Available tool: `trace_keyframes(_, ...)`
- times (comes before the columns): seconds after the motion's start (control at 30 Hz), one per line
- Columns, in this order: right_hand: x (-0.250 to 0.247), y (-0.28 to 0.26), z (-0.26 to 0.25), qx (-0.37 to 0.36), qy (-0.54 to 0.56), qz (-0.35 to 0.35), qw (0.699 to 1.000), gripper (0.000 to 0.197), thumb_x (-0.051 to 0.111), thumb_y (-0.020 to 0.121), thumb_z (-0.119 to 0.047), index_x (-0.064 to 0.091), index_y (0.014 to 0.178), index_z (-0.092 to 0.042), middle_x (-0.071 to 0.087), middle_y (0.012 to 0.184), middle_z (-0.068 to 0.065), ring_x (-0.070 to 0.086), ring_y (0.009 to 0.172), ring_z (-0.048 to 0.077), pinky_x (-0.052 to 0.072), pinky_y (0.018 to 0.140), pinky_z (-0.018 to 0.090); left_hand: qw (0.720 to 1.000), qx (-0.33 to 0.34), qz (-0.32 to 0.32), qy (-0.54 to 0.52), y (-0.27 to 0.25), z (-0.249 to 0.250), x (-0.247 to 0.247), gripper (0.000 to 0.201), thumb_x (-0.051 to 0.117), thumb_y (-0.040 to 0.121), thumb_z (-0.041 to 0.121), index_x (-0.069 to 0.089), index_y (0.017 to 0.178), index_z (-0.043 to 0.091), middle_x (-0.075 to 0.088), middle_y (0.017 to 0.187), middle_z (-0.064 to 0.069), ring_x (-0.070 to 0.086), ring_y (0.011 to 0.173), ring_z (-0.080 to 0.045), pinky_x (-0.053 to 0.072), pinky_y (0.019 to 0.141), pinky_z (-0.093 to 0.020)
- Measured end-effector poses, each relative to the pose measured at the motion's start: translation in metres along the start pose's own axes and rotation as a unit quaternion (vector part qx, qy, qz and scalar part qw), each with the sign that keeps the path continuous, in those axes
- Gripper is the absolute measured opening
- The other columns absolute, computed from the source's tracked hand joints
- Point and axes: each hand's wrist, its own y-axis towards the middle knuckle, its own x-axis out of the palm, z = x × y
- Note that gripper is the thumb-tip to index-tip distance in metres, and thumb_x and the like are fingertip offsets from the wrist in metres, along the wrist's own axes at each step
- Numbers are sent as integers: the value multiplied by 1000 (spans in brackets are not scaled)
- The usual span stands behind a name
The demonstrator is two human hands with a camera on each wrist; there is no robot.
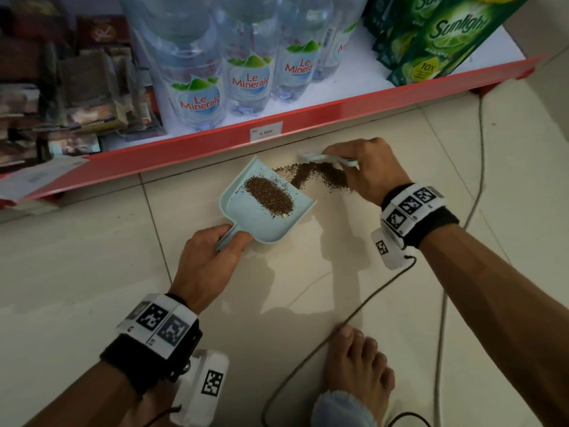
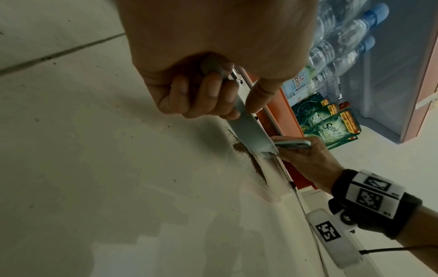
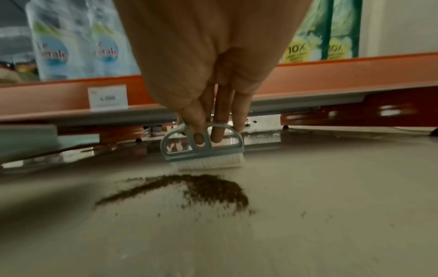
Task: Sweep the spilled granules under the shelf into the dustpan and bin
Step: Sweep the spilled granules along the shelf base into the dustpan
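Crouching over a pale tiled floor [image 1: 92,272] in front of a red-edged white shop shelf [image 1: 215,140] carrying clear plastic water bottles [image 1: 197,87] and green detergent sachets [image 1: 431,35]. Steadying a pale blue plastic dustpan [image 1: 246,217] on the tiles just in front of the shelf's edge, with the left hand [image 1: 209,257] curled round its short handle and the open lip facing the right hand's side. Already holding a long heap of brown granules inside the dustpan [image 1: 268,195], lying roughly along its middle. Leaving a second, loose band of spilled brown granules on the floor [image 3: 189,189] just beyond the lip, stretching from the lip toward the shelf edge, between pan and brush. Pinching a small pale blue hand brush with white bristles [image 3: 203,153] by its looped handle with the right hand [image 1: 366,167], fingers [image 3: 218,129] hooked through the loop, bristles down on the shelf side of the band. Probably needing a pull away from the shelf and across toward the lip, the right hand being the nearer one. Not showing any bin.
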Motion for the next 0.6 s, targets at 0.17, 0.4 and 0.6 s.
trace_keyframes(0.17,-5,12,13,58,-62,121,989,49,51,79,12,75,113,-14,76,96,17,71,80,30,54,76,28,1000,4,8,0,-2,-2,-2,45,55,78,44,54,69,0,37,49,9,36,52,-15,32,56,-32)
trace_keyframes(0.4,4,4,-8,15,19,26,999,40,57,83,4,75,113,-15,76,106,9,73,89,29,57,88,34,1000,8,8,-4,-3,-2,-6,44,55,78,46,54,68,3,38,46,10,35,49,-13,32,54,-30)
trace_keyframes(0.6,5,19,0,76,-38,41,996,48,49,85,7,73,119,-18,76,104,13,71,84,32,57,86,35,1000,15,11,7,-5,-4,-9,43,54,77,46,53,68,4,37,46,10,34,48,-10,31,53,-29)
